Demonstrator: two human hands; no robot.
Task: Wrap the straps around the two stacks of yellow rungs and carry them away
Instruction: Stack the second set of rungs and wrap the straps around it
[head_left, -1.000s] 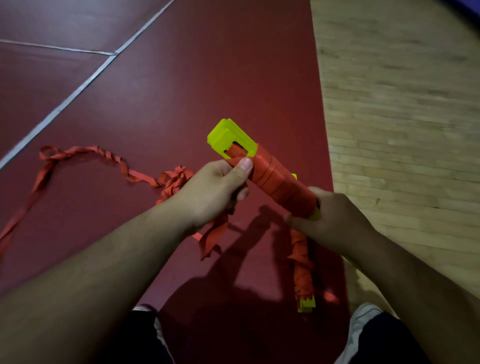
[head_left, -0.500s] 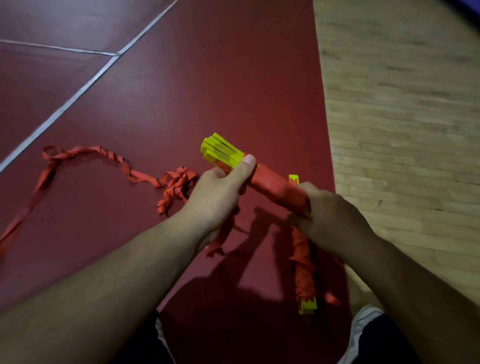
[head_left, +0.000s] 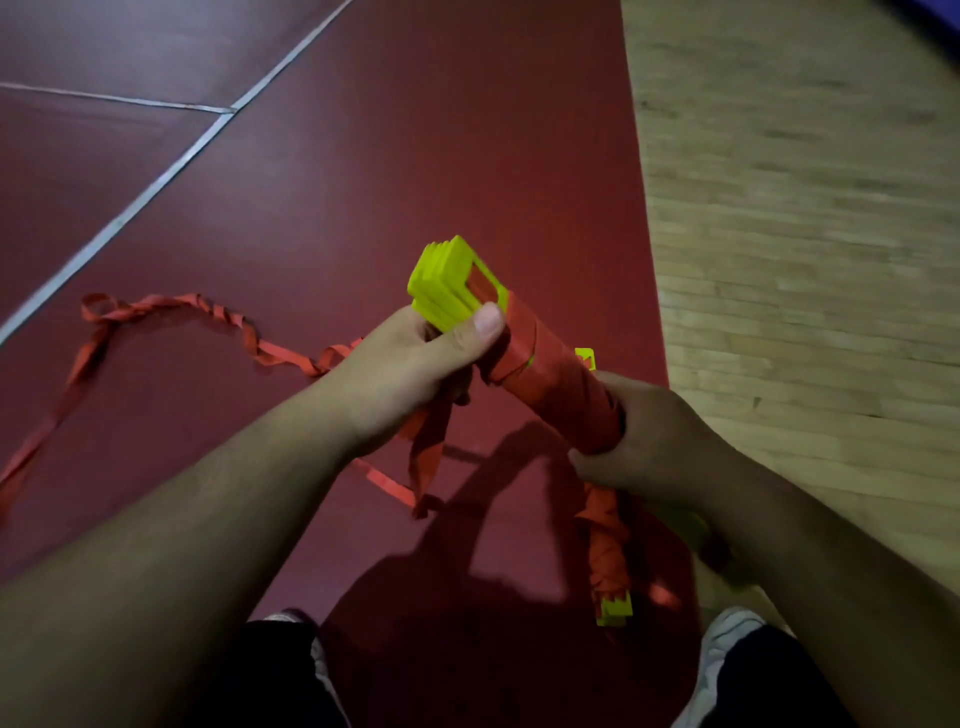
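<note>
From the head camera, both forearms reach out over a dark red floor mat. Between the hands, clear of the mat, is one stack of yellow rungs, tilted so its bare yellow end points up and away. The rest of it is bound in turns of red strap.

The left hand grips the stack just below the yellow end. Its fingers are curled underneath and its thumb is pressed flat on top, at the edge of the wrapping. A loose length of strap hangs from under this hand and trails off left across the mat in a twisted line.

The right hand has its fingers closed round the nearer, wrapped end of the same stack.

The second stack lies on the mat directly below the right hand. It is wound in red strap (rather untidily), and a yellow tip shows at each end.

To the right, the mat meets a pale wooden floor. A white line crosses the mat at upper left, and the toes of two shoes show at the bottom edge.
</note>
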